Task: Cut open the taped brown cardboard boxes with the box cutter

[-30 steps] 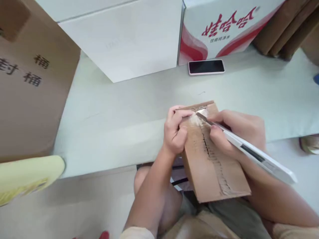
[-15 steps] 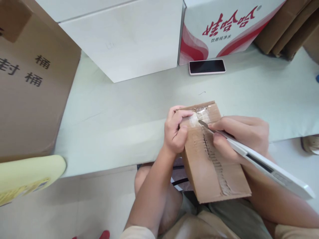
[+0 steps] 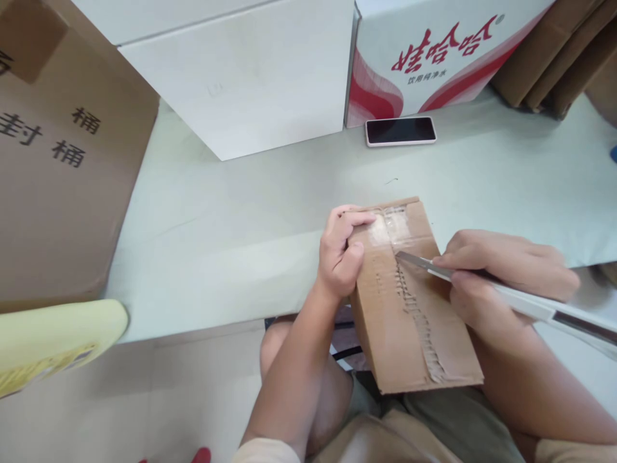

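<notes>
A small brown cardboard box (image 3: 385,321) is tilted over the table's front edge, above my lap. My left hand (image 3: 341,251) grips its far left corner, thumb and fingers closed around the edge. Clear tape covers the seam at the far end, and a ragged, torn strip runs down the middle of the top. In my right hand (image 3: 501,276) is a white utility knife (image 3: 530,303), its blade out. The blade's tip is at the seam, just below the tape; whether it touches the cardboard I cannot tell.
A pink-edged phone (image 3: 401,131) lies on the pale green table (image 3: 231,244). Behind stand a white box (image 3: 250,83) and a red-and-white carton (image 3: 385,71). Folded cardboard (image 3: 544,58) is at the back right. A large carton (image 3: 72,193) and a pale yellow object (image 3: 62,341) are on the left.
My right hand and the knife have moved right and toward me; the blade's tip has gone from the tape down the seam. My left hand stays on the box, which has shifted slightly.
</notes>
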The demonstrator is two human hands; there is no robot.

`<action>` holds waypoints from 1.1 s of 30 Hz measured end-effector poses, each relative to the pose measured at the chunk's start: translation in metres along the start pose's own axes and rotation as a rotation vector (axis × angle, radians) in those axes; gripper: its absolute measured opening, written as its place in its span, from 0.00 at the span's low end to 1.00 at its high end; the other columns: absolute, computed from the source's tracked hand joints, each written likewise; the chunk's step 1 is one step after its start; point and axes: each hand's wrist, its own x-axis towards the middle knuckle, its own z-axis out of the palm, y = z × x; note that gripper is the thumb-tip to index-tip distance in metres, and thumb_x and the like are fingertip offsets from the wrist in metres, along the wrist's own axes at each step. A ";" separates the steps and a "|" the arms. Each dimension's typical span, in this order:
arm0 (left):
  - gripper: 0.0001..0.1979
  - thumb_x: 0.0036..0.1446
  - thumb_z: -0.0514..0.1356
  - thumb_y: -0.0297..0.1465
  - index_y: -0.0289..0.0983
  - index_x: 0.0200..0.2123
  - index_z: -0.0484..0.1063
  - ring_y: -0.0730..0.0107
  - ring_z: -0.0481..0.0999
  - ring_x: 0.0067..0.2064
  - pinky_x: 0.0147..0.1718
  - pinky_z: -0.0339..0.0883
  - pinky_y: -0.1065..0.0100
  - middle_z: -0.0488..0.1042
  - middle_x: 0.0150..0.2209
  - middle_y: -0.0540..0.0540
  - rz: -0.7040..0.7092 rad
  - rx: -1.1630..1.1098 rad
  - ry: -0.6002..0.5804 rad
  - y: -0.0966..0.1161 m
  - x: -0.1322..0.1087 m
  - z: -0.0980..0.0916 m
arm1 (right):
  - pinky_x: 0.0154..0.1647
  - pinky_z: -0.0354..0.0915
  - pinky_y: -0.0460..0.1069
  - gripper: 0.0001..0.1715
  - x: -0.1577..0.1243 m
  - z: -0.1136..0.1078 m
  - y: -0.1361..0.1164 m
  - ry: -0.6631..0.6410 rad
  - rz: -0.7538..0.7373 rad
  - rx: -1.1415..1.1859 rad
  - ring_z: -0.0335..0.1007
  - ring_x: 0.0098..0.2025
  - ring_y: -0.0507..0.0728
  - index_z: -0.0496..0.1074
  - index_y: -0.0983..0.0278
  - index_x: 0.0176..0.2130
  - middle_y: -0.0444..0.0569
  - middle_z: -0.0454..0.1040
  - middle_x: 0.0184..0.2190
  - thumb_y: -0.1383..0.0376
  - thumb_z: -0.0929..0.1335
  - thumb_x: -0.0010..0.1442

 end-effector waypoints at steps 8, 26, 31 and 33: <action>0.17 0.65 0.51 0.41 0.41 0.49 0.71 0.52 0.72 0.55 0.54 0.69 0.48 0.73 0.49 0.41 -0.001 -0.028 -0.001 0.000 0.000 -0.001 | 0.23 0.62 0.48 0.04 0.000 0.005 -0.007 0.079 0.249 -0.218 0.65 0.21 0.50 0.76 0.59 0.35 0.41 0.73 0.22 0.67 0.69 0.60; 0.17 0.61 0.50 0.39 0.42 0.48 0.71 0.51 0.73 0.55 0.56 0.68 0.46 0.74 0.49 0.40 -0.062 0.024 -0.004 0.003 0.000 -0.001 | 0.31 0.69 0.50 0.08 0.013 0.016 0.000 -0.071 0.248 -0.287 0.75 0.27 0.54 0.75 0.58 0.38 0.44 0.80 0.29 0.69 0.68 0.59; 0.17 0.62 0.49 0.40 0.41 0.48 0.71 0.52 0.73 0.54 0.55 0.70 0.48 0.74 0.49 0.40 -0.061 0.033 0.001 0.004 0.001 -0.001 | 0.32 0.70 0.50 0.08 0.013 0.016 -0.001 -0.069 0.236 -0.264 0.75 0.27 0.54 0.75 0.58 0.37 0.44 0.80 0.29 0.70 0.68 0.59; 0.17 0.62 0.50 0.40 0.42 0.48 0.71 0.52 0.73 0.54 0.55 0.70 0.48 0.74 0.49 0.40 -0.052 0.028 0.000 0.004 0.001 -0.001 | 0.31 0.70 0.50 0.07 0.013 0.015 -0.002 -0.070 0.243 -0.256 0.74 0.27 0.54 0.75 0.58 0.37 0.44 0.79 0.28 0.70 0.69 0.58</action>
